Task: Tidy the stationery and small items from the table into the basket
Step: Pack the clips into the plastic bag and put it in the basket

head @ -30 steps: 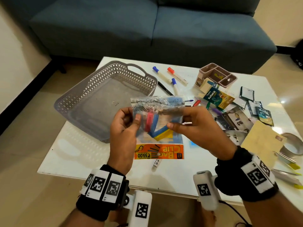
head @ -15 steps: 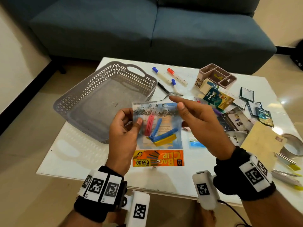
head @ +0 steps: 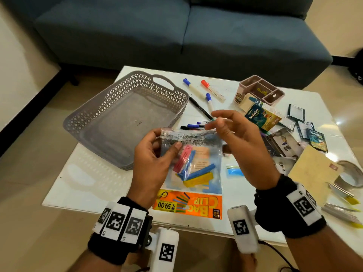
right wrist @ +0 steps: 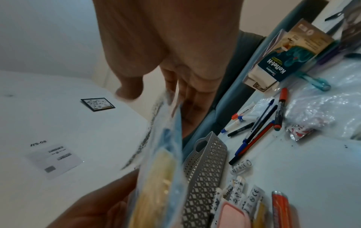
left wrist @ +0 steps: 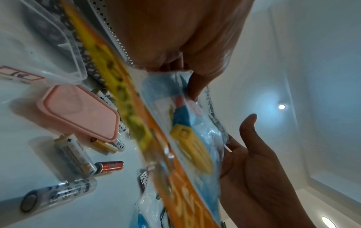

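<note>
A clear packet of bag clips (head: 198, 169) with an orange header card hangs above the table's near edge, with pink, blue and yellow clips inside. My left hand (head: 167, 142) pinches its upper left corner, thumb in front. My right hand (head: 213, 120) hovers at the packet's top right corner with fingers loosely straight; I see no grip there. The left wrist view shows the packet (left wrist: 187, 138) pinched from above, the right palm (left wrist: 254, 154) behind it. The grey lattice basket (head: 110, 99) stands empty at the left of the table.
Markers (head: 194, 88) and pens (head: 198, 108) lie beside the basket. A pink organizer (head: 261, 91), a Koflet-H box (head: 261, 118), cards (head: 282, 146), a brown envelope (head: 314, 173) and a tape roll (head: 351, 175) crowd the right side. Batteries (left wrist: 74, 155) lie on the table. A blue sofa (head: 176, 32) stands behind it.
My right hand let go of the packet's right edge, lifted away, and now sits by its top right corner. The left hand kept its pinch; the packet hangs a little lower.
</note>
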